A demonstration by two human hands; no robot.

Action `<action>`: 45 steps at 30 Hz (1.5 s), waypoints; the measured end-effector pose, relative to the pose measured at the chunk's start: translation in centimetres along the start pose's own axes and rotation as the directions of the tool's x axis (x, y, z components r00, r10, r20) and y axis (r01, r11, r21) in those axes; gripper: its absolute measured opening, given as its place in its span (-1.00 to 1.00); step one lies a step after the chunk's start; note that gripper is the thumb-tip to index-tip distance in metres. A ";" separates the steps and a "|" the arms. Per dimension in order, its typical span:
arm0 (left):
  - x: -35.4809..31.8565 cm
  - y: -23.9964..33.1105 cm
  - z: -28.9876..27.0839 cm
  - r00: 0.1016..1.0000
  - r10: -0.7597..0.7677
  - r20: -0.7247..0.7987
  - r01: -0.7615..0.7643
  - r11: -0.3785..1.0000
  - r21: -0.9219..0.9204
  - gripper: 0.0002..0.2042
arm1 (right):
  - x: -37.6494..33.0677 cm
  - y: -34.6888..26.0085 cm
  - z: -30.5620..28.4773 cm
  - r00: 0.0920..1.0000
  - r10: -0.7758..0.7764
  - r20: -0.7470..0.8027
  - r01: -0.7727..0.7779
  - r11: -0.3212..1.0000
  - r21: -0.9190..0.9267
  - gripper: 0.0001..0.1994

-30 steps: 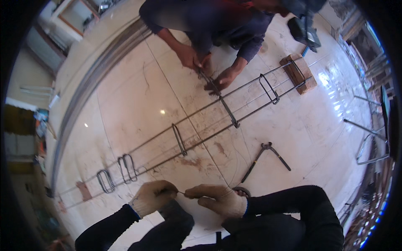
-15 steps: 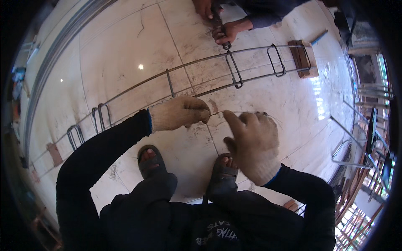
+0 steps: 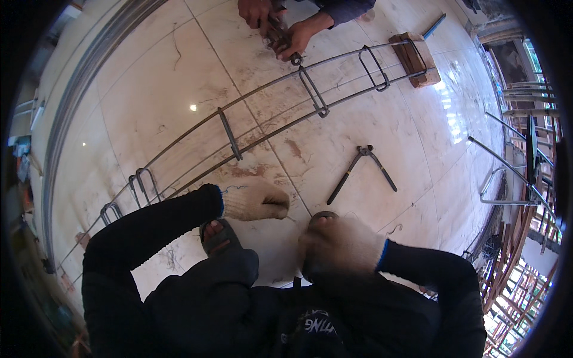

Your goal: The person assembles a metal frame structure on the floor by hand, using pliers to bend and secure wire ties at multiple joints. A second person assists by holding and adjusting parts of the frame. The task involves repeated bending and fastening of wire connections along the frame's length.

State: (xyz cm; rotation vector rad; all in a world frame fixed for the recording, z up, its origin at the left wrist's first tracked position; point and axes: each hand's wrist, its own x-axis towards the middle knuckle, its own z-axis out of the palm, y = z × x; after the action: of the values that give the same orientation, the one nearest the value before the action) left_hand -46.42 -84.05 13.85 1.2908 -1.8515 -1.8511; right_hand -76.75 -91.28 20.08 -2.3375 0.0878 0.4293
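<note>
My left hand (image 3: 258,200), in a beige knitted glove, is closed with the fingers pressed together. The tip of a thin wire (image 3: 290,219) pokes out beside its fingertips. My right hand (image 3: 343,243), gloved alike, is smeared by motion over my right sandal, so its fingers cannot be read. Beyond my hands lies a long rebar frame (image 3: 262,138) with bent steel stirrups (image 3: 230,134) around its bars. A pair of end-cutting pincers (image 3: 363,156) rests on the tiles, handles spread, to the right of my left hand.
Opposite me, a co-worker's hands (image 3: 298,37) grip a dark tool (image 3: 279,39) at a stirrup. A wooden block (image 3: 412,64) supports the frame's right end. Long steel bars (image 3: 74,83) lie along the left. Metal stands (image 3: 507,179) and timber (image 3: 513,250) are at right.
My hands have drawn back toward my body, the right one swinging down and left. The pincers, hidden before, now show. The co-worker's hands stay at the same stirrup.
</note>
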 end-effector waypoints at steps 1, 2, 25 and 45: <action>-0.8 0.1 0.1 0.998 -0.050 0.033 0.048 0.997 0.061 -0.71 | 2.2 -0.2 -2.0 0.940 0.327 -0.095 -0.318 0.943 0.098 -0.37; -1.2 0.2 0.2 0.993 -0.110 0.051 0.101 0.984 0.145 -0.71 | 4.6 -0.1 -4.0 0.757 0.636 -0.149 -0.602 0.768 0.219 -0.23; -4.0 -3.9 1.3 0.946 -0.103 -0.308 0.250 0.837 0.486 -0.64 | 20.7 7.7 -3.1 0.637 0.477 -0.605 -0.627 0.778 -0.047 0.36; -4.0 -5.1 -3.9 0.554 -0.630 -0.545 0.185 0.731 -0.657 -0.57 | 20.0 7.6 -3.2 0.632 0.474 -0.614 -0.632 0.773 -0.053 0.25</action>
State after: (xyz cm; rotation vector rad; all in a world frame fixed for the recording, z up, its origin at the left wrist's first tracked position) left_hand -39.21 -83.10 11.68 1.9650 -0.5341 -1.4485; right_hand -58.41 -97.76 10.48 -2.5966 1.1532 -0.0053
